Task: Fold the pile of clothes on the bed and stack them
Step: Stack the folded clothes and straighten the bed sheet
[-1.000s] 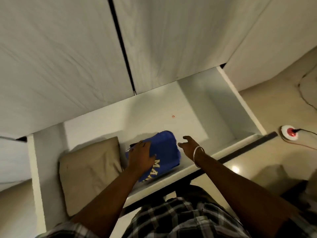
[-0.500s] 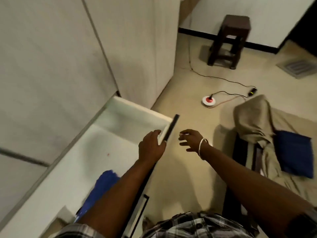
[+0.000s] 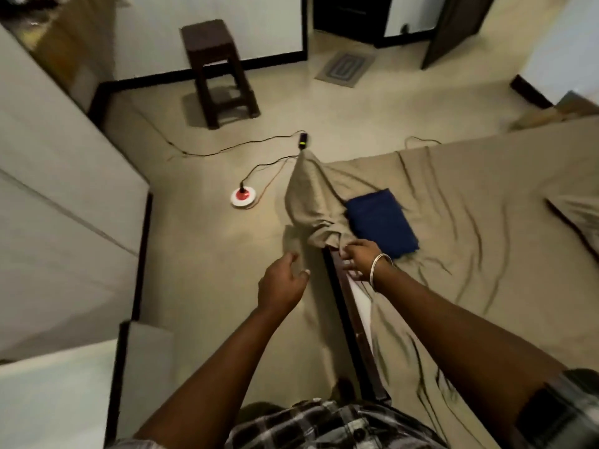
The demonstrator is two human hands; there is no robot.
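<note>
I can read no text, label, brand or number anywhere here; the folded blue garment [image 3: 381,223] on the bed shows no lettering.

Beige floor [image 3: 324,108]; dark stool [image 3: 216,69]; white wardrobe [image 3: 58,176].

One folded blue garment [image 3: 381,223], one bed [image 3: 505,196], one stool [image 3: 217,69], one floor mat [image 3: 345,64], two hands.
</note>
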